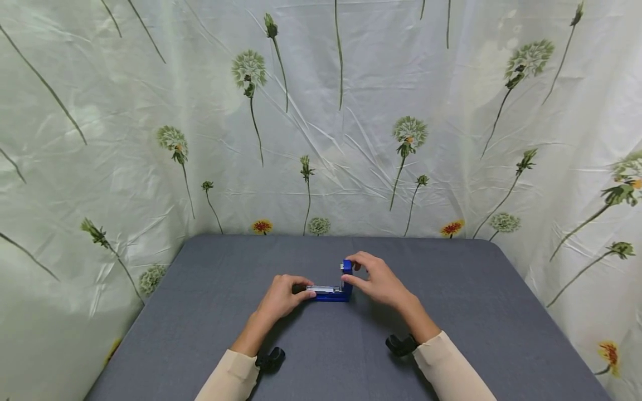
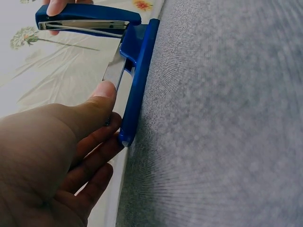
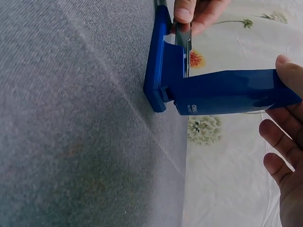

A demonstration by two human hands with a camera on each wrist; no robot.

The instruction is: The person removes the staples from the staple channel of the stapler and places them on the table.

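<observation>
A blue stapler (image 1: pixel 332 297) stands on the table with its top arm swung up, about at right angles to the base. My left hand (image 1: pixel 280 298) pinches the free end of its metal staple channel between thumb and fingers, as the left wrist view (image 2: pixel 61 146) also shows. The raised top arm (image 3: pixel 227 92) is held near its tip by my right hand (image 1: pixel 376 279), thumb on one side and fingers on the other. In the left wrist view the metal underside of that arm (image 2: pixel 87 24) is visible. Whether staples lie in the channel, I cannot tell.
A grey cloth covers the table (image 1: pixel 210 334). Behind it hangs a pale curtain (image 1: pixel 351 167) printed with dandelions and other flowers. Black camera mounts (image 1: pixel 271 360) sit at both wrists, just beyond the cream sleeves (image 1: pixel 230 376).
</observation>
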